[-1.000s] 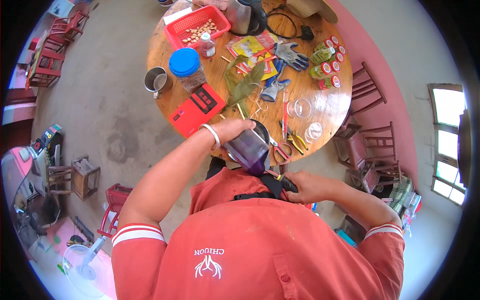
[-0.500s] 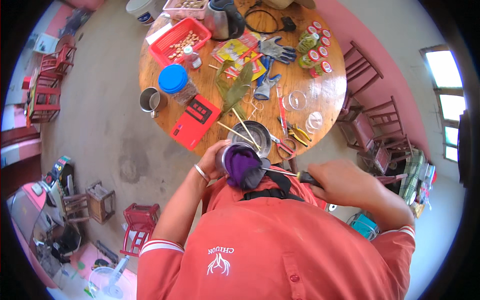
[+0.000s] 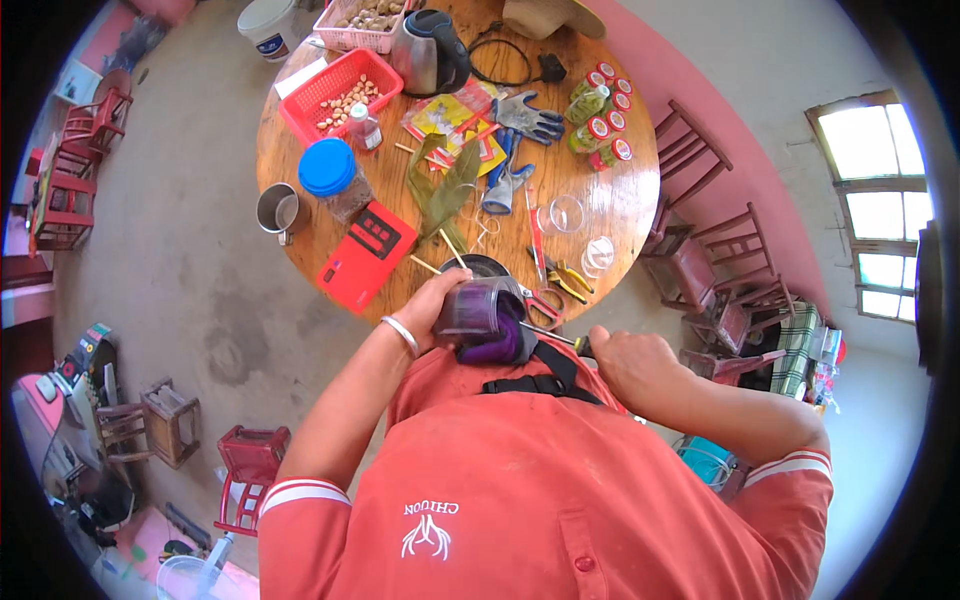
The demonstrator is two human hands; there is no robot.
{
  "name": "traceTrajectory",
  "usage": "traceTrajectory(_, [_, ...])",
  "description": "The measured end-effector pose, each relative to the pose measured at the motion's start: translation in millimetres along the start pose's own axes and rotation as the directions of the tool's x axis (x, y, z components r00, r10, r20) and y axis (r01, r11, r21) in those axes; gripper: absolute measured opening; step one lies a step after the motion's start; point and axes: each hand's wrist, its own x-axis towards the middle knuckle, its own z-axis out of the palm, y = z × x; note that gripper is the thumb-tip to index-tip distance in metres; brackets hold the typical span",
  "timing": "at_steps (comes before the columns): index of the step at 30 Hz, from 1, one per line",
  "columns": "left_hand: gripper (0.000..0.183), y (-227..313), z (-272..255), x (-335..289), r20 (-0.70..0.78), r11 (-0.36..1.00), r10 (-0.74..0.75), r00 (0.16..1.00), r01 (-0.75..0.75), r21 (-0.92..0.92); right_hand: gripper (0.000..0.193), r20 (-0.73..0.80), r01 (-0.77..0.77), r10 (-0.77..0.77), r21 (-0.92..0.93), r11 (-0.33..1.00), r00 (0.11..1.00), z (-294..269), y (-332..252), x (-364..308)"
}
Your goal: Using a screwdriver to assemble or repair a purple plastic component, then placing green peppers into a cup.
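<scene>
**Jar in one hand, screwdriver in the other at the round table**

A round wooden table [image 3: 300, 150] is filling the upper middle of the frame, and the person in the orange shirt is standing at its near edge. Red chairs are sitting at the far left and dark wooden chairs at the right. Across the tabletop, a red basket [image 3: 340, 95] of small pale pieces is lying at the upper left, a dark kettle [image 3: 432, 50] is standing at the top, a blue-lidded jar [image 3: 332, 178] and a metal mug [image 3: 277, 211] are standing toward the left, and a red box [image 3: 365, 255] is lying near the front edge. Grey gloves [image 3: 520, 135], green leaves [image 3: 440, 185], small red-capped bottles [image 3: 600, 115] and pliers [image 3: 565, 280] are lying toward the right.

At the centre of the frame, the left hand [image 3: 432, 312] is wrapping its fingers closed around a clear plastic jar [image 3: 483, 312] with purple inside it, holding it tilted just above the table's front edge. The right hand [image 3: 630, 362] is gripping a screwdriver [image 3: 555, 338] in a closed fist, its tip touching the jar.

Judging from this, the work on the jar is looking underway rather than finished: both hands are engaged on it, and what the tool has done so far is not showing.
</scene>
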Motion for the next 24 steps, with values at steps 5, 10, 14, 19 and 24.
traceTrajectory(5, [0.04, 6.0, -0.3, 8.0, -0.151, 0.977, -0.034, 0.988, 0.065, 0.204, 0.02, 0.094, 0.205, -0.223, 0.174, 0.963, 0.97, 30.9, 13.8, 23.4])
traceTrajectory(10, [0.038, 31.2, 2.3, 5.0, -0.136, 0.965, 0.132, 0.982, -0.096, 0.243, 0.022, 0.372, -0.005, -0.335, 0.676, 0.737, 0.866, 0.7, 10.6, 34.2])
traceTrajectory(14, [0.033, 43.0, -17.7, 9.1, 0.107, 0.913, 0.398, 0.911, -0.405, 0.051, 0.018, 0.364, -0.154, -0.564, 0.91, 0.386, 0.742, -11.2, 5.9, 41.8])
traceTrajectory(19, [0.05, 18.0, -6.7, -13.5, 0.082, 0.764, 0.644, 0.76, -0.638, -0.095, 0.018, 0.123, -0.214, -0.683, 0.976, -0.05, 0.72, 22.3, 1.1, 44.1])
traceTrajectory(24, [0.043, -5.2, -8.1, -14.0, 0.023, 0.917, 0.341, 0.94, -0.327, -0.23, 0.023, 0.22, 0.005, -0.494, 0.91, 0.414, 0.841, 16.6, 21.9, 33.4])
